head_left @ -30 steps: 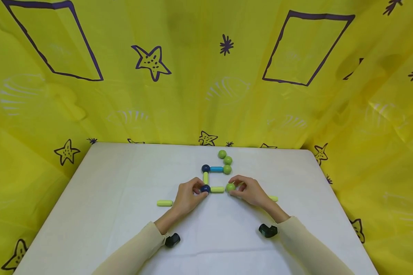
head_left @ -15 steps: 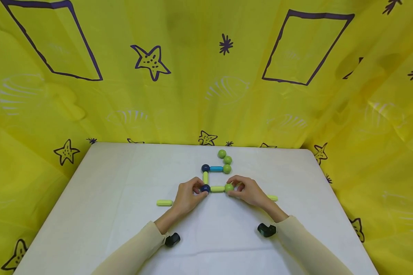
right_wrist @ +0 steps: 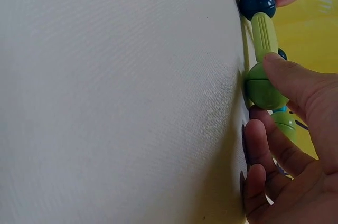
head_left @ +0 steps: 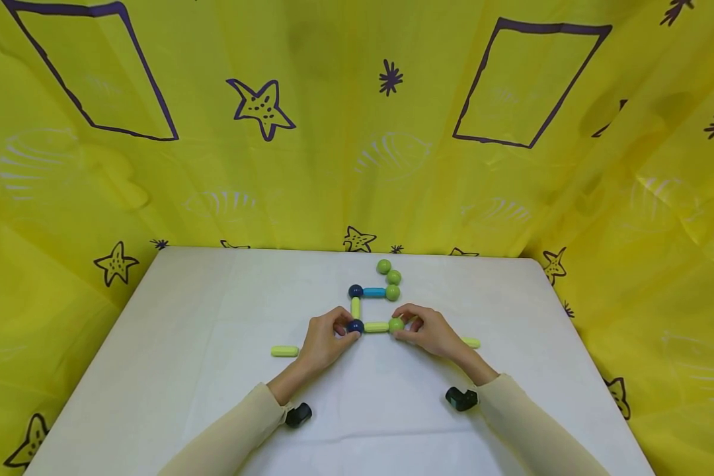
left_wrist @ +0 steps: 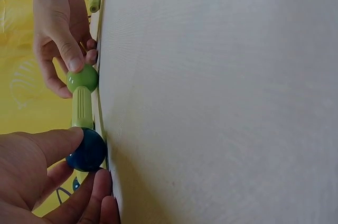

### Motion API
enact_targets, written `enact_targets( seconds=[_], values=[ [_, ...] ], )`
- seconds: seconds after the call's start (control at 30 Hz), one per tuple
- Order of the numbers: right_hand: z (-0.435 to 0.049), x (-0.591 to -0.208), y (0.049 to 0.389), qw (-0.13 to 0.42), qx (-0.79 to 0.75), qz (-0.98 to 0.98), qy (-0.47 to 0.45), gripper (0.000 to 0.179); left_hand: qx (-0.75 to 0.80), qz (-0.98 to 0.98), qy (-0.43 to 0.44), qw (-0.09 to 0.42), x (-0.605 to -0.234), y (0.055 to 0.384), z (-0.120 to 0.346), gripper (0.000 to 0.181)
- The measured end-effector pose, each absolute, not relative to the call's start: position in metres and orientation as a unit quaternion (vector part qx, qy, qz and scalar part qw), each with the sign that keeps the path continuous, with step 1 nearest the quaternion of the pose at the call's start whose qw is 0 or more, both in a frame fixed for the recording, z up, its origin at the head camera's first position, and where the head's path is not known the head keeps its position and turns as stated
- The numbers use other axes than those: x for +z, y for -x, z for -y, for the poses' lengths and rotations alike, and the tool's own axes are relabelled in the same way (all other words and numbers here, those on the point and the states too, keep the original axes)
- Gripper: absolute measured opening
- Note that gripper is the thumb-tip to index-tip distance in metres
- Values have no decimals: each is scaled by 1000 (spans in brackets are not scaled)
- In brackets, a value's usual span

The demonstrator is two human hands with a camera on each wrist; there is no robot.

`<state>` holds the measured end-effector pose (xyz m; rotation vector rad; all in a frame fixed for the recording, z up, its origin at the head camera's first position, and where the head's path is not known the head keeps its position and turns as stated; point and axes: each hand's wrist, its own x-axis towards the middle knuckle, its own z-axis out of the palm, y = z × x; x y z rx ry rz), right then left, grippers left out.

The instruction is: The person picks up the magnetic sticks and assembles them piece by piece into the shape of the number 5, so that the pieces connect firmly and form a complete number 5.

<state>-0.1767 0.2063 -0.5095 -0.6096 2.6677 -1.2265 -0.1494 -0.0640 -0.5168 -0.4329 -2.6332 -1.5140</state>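
Thumb and fingers of my left hand [head_left: 322, 338] pinch a dark blue ball [left_wrist: 88, 150] at the near left corner of a small ball-and-rod shape. My right hand [head_left: 431, 332] pinches a green ball [right_wrist: 264, 87] on the right. Between these two balls lies a yellow-green rod [head_left: 376, 327], touching both. Another yellow-green rod [head_left: 356, 307] runs from the held blue ball back to a second dark blue ball [head_left: 356, 291]. From there a blue rod [head_left: 374, 293] leads right to a green ball [head_left: 393, 293].
Two more green balls, the nearer one [head_left: 394, 277] and the farther one [head_left: 383, 266], sit behind the shape. A loose yellow-green rod [head_left: 284, 351] lies left of my left hand; another [head_left: 471, 343] is partly hidden by my right wrist. Yellow patterned cloth [head_left: 333, 165] surrounds the white table [head_left: 214, 284].
My right hand has moved slightly left with the green ball, closing the small gap to the rod, so they now touch. The left hand has stayed in place.
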Motion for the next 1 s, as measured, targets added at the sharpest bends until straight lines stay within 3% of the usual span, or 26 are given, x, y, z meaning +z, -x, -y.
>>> enact_targets(
  seconds=[0.67,1.0],
  values=[
    [-221,-491,176,99,-389,-878,262,40,-493,857,145,40,-519,150,64,22],
    [-243,-475,170,67,-349,-889,290,41,-491,858,148,33,-517,150,64,22]
  ],
)
